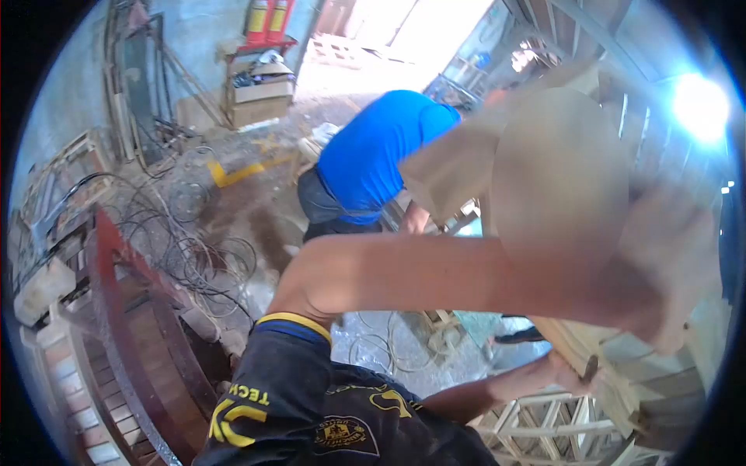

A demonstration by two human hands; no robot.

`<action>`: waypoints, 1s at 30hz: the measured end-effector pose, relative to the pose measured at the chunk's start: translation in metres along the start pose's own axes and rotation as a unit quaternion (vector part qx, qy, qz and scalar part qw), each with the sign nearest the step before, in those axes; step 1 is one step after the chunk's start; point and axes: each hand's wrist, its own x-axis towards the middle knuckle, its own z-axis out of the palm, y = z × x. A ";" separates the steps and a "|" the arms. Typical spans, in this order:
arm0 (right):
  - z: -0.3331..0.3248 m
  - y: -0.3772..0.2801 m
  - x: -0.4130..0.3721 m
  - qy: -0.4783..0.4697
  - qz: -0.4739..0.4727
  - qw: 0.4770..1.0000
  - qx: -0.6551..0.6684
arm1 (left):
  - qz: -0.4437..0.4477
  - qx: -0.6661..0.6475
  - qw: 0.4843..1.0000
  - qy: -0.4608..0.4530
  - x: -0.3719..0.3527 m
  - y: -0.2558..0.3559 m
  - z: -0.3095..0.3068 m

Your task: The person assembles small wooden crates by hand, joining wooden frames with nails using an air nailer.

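Note:
My left hand [668,264], smeared by motion, is raised at the right on an arm stretched across the view. Its fingers appear wrapped round a big wooden mallet [559,171], whose pale, blurred head with a rounded face hangs close to the camera. Lower down, my right hand [573,374] is closed round a chisel [592,366], of which only the dark end shows; its blade is hidden. That hand rests at a pale wooden beam [579,346], part of a slatted wooden frame [544,427].
A person in a blue shirt [381,155] bends over work ahead. Tangled cables [194,248] lie on the floor. Curved dark-red wooden pieces [148,342] stand at the left. Fire extinguishers [268,19] hang above a cardboard box [260,97] at the back wall.

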 end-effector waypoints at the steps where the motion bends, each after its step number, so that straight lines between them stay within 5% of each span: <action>1: -0.022 -0.014 0.023 0.002 -0.036 0.999 -0.028 | -0.002 -0.031 0.999 0.007 -0.007 -0.006 0.021; 4: -0.057 -0.075 0.049 0.035 -0.042 0.988 -0.142 | -0.042 -0.135 0.990 0.014 -0.028 -0.034 0.083; 7: -0.071 -0.129 0.052 -0.064 -0.180 0.935 -0.298 | -0.179 -0.299 0.926 -0.146 -0.058 -0.061 0.110; 9: -0.081 -0.156 0.065 -0.429 -0.249 0.779 -0.384 | -0.219 -0.379 0.892 -0.113 -0.093 -0.076 0.155; 11: -0.075 -0.184 0.043 -0.299 -0.254 0.732 -0.557 | -0.300 -0.438 0.833 -0.155 -0.128 -0.075 0.182; 14: -0.048 -0.198 0.018 -0.079 -0.133 0.665 -0.730 | -0.378 -0.475 0.784 -0.133 -0.194 -0.069 0.227; 17: -0.022 -0.201 0.007 0.037 -0.001 0.553 -0.833 | -0.448 -0.506 0.725 -0.130 -0.279 -0.050 0.251; 23: -0.045 -0.150 0.010 0.072 0.242 0.423 -0.870 | -0.725 -0.473 0.474 -0.161 -0.445 0.003 0.225; 25: -0.080 -0.124 0.011 0.103 0.352 0.394 -0.843 | -0.836 -0.372 0.358 -0.186 -0.451 0.000 0.196; 27: -0.128 -0.103 -0.005 0.072 0.393 0.378 -0.835 | -0.871 -0.273 0.315 -0.262 -0.512 0.016 0.176; 30: -0.210 -0.101 -0.039 0.060 0.487 0.329 -0.807 | -0.911 -0.135 0.292 -0.257 -0.524 0.017 0.148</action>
